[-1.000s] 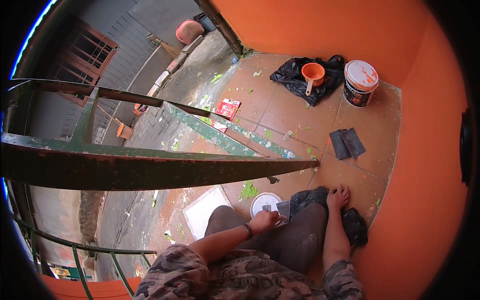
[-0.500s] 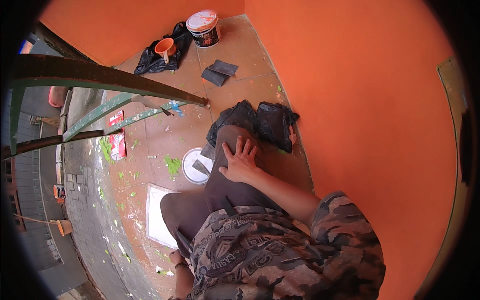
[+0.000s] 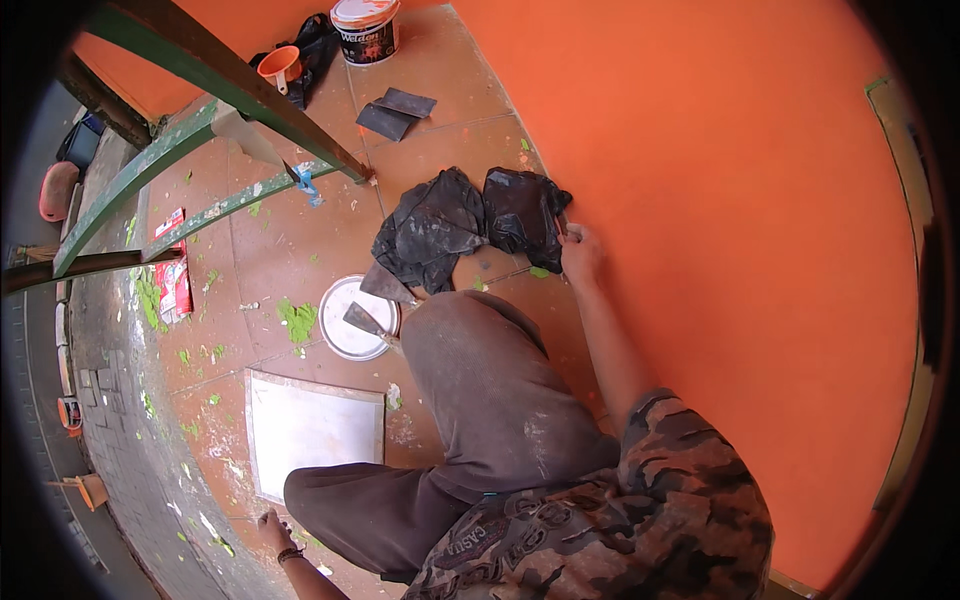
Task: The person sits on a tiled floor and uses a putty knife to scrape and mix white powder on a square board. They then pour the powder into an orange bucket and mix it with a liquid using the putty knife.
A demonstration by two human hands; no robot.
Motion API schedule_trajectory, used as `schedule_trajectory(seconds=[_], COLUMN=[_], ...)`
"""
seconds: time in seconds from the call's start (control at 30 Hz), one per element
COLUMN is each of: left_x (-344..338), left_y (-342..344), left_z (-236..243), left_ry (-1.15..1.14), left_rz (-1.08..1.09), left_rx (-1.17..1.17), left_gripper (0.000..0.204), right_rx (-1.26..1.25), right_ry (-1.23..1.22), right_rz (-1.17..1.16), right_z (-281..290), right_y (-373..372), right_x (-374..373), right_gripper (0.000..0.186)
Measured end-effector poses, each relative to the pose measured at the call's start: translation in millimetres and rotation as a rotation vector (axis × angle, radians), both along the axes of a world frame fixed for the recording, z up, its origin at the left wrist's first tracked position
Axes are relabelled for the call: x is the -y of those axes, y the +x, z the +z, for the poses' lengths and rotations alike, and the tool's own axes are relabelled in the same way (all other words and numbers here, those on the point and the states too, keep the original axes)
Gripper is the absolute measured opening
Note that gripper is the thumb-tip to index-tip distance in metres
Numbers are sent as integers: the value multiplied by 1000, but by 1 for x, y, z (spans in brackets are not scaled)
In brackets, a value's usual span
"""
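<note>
My right hand (image 3: 582,256) reaches to the right edge of a bundled black plastic bag (image 3: 522,212) by the wall. Its fingers are closed around a thin reddish-brown thing, mostly hidden, that I cannot make out. A second crumpled black plastic bag (image 3: 432,228) lies just left of it. Low on the left, my left hand (image 3: 273,532) is down by the near corner of a white board (image 3: 315,425), fingers curled; what is in them, if anything, is hidden. Before my knee, a putty knife (image 3: 366,320) rests across a round white lid (image 3: 342,345).
An orange wall (image 3: 720,200) runs along the right. A green wooden frame (image 3: 240,85) juts in at upper left. Farther off are dark sandpaper sheets (image 3: 395,113), an orange dipper (image 3: 280,66) and a paint bucket (image 3: 367,38). Green flakes (image 3: 297,320) litter the tiles.
My right hand has left my knee and moved forward to the black bag's right edge. My left hand shows farther left, and my legs have shifted, uncovering more of the lid, board and bags.
</note>
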State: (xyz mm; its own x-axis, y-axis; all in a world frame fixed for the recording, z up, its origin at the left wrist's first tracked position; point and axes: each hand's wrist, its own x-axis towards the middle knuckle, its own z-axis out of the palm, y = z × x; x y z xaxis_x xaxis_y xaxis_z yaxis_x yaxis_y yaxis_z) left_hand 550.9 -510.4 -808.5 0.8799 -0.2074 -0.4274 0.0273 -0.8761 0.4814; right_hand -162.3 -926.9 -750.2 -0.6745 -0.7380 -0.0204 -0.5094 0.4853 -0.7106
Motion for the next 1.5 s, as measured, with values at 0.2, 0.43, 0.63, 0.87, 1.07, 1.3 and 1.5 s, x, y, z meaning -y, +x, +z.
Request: schedule_trajectory(seconds=[0.2,0.43,0.63,0.87,1.07,1.3,1.5], left_x=[66,158,140,123,86,33,-4], left_y=[3,-61,-53,-61,-66,-99,-109], left_z=[-13,86,97,84,80,-4,-64], left_ry=[110,134,101,53,21,287,115], left_rz=[-753,-1103,-1103,-1140,-1152,-1213,-878], left_rx=[210,179,206,249,217,324,440], left_gripper=[25,29,31,31,44,95,100], right_rx=[-194,-375,21,-515,-569,-472,-434], right_ry=[60,-9,-295,-328,-397,-526,-538], right_rz=[406,507,453,610,698,964,1169], right_z=[-85,-106,-65,20,115,265,296], right_y=[-79,-65,-49,-52,-23,57,216], right_x=[-2,-12,22,53,37,6,-32], right_gripper=[45,31,20,23,23,27,28])
